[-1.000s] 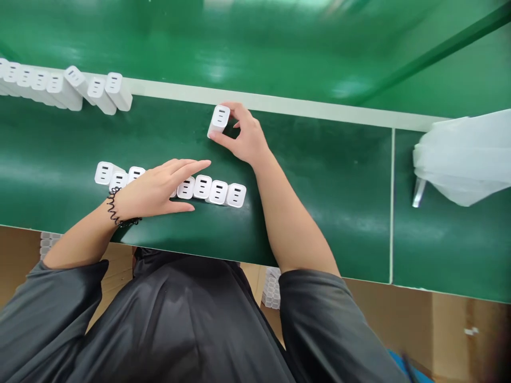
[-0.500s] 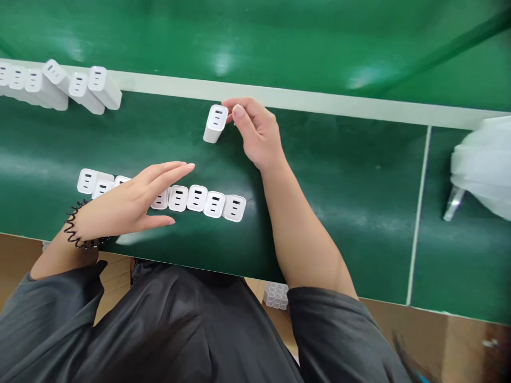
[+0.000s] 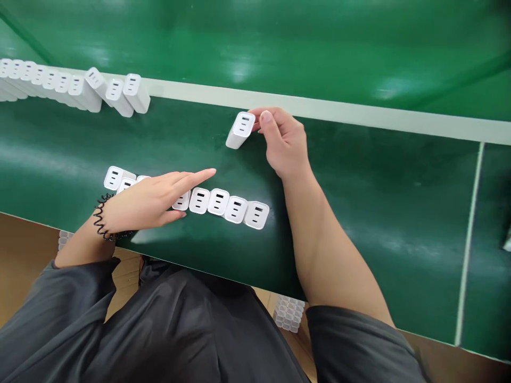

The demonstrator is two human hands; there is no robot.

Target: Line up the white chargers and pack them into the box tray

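My right hand (image 3: 285, 141) has its fingers curled at the right side of a white charger (image 3: 243, 124). That charger leans slightly, its face with three slots turned up. The fingertips are partly hidden behind its edge, and the thumb tip shows apart from it. My left hand (image 3: 149, 202) lies stretched out flat over a row of similar white chargers (image 3: 219, 201), fingers together and thumb apart. It covers several in the middle of the row; whether it touches them I cannot tell. A black coiled band (image 3: 99, 218) circles the left wrist.
Another line of white chargers (image 3: 136, 93) stands along the pale strip (image 3: 207, 96) at the back left, a few leaning. A white line (image 3: 470, 244) crosses the green table (image 3: 359, 175) at the right. Below the front edge is a stack of clear plastic pieces (image 3: 289, 314).
The view has shifted left, so more of the back line of chargers shows and the white bag at the right has left the frame. Both hands keep nearly the same pose.
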